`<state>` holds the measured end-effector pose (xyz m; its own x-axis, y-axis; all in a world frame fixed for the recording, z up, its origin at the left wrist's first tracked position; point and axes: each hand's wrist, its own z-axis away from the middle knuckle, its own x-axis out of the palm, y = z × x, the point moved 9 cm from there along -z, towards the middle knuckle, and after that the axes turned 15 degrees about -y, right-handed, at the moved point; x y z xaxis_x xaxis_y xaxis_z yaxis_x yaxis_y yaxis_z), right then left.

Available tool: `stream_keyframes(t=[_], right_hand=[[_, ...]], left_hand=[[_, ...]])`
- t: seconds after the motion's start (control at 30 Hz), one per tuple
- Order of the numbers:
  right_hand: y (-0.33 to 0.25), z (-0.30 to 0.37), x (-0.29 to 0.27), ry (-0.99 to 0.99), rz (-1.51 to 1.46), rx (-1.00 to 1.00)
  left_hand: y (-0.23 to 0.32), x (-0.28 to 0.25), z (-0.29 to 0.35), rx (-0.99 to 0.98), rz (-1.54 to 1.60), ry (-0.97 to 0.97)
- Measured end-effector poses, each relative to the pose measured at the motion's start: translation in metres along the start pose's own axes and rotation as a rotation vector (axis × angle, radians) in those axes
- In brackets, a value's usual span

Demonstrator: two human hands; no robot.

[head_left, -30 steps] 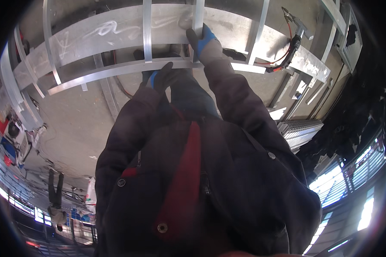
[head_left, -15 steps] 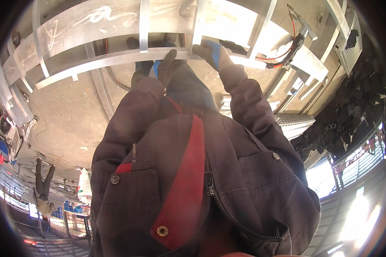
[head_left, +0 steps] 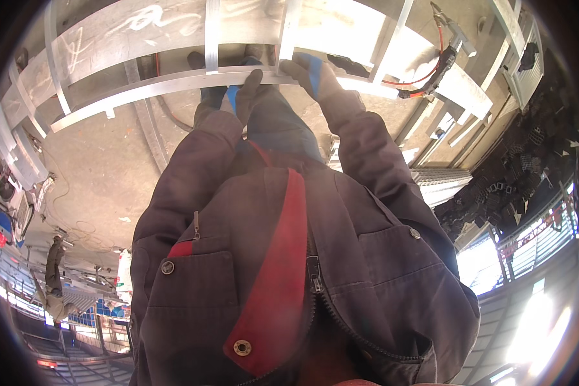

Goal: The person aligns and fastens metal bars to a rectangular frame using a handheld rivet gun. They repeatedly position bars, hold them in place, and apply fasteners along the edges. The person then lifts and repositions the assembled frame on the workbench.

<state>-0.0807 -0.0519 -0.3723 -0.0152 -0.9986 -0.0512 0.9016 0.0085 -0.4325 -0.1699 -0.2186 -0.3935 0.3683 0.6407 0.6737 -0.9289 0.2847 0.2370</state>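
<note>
A long pale metal frame [head_left: 141, 92], like a ladder with several crossbars, spans the top of the head view. My left hand [head_left: 243, 98], in a grey and blue glove, is closed on its near rail, with the thumb laid over the top. My right hand [head_left: 304, 71], gloved alike, grips the same rail a little farther right, at the foot of a crossbar [head_left: 291, 29]. The fingers of both hands are partly hidden behind the rail. Beneath the frame lies a broad metal beam [head_left: 112, 45] with chalk-like marks.
At the right, a tool with a black cable [head_left: 434, 80] and a red line lies by the frame's end. Dark stacked pieces [head_left: 508, 180] fill the far right. Metal bars [head_left: 149, 122] rest on the floor. Another person [head_left: 55, 276] stands at the far left.
The frame's crossbars and my right hand have shifted slightly left. My left hand keeps its grip and is slightly higher in view. The distant person's legs have come together.
</note>
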Motion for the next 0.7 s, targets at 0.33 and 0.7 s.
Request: stream_keyframes(t=[0.33, 0.7], right_hand=[[-0.026, 0.013, -0.008, 0.170, 0.017, -0.064], [-0.045, 0.032, 0.000, 0.420, -0.077, 0.003]], left_hand=[[0.008, -0.013, 0.019, -0.292, -0.560, -0.106], [0.188, 0.009, 0.057, 0.056, -1.585, 0.545]])
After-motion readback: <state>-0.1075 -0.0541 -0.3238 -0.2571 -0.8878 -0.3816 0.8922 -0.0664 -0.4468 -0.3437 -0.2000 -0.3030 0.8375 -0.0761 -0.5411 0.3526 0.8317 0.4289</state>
